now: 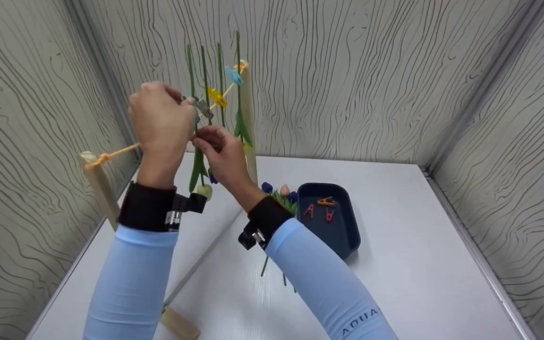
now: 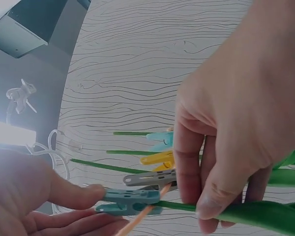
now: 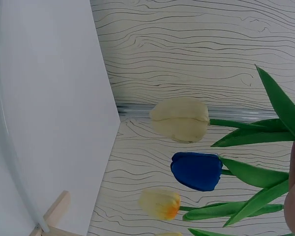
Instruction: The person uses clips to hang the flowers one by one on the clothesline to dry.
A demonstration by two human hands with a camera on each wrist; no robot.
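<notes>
My left hand (image 1: 161, 115) pinches a teal clothespin (image 2: 129, 201) between thumb and fingers, and its jaws sit over an orange cord (image 1: 125, 149) and a green stem. Just below the cord, my right hand (image 1: 227, 156) pinches that stem above its leaves. The stem belongs to an upside-down artificial tulip with a cream head (image 3: 181, 119). Further along the cord, grey (image 2: 150, 178), yellow (image 1: 216, 97) and light blue (image 1: 234, 75) clothespins hold more tulips heads-down, among them a blue tulip (image 3: 196, 170) and a yellowish one (image 3: 161, 203).
Wooden posts (image 1: 98, 189) carry the cord's ends. On the white table (image 1: 395, 264), a dark blue tray (image 1: 354, 231) holds several red and orange clothespins (image 1: 327, 202). Loose tulips (image 1: 284, 190) lie left of it, partly behind my right forearm. Wood-patterned walls enclose the table.
</notes>
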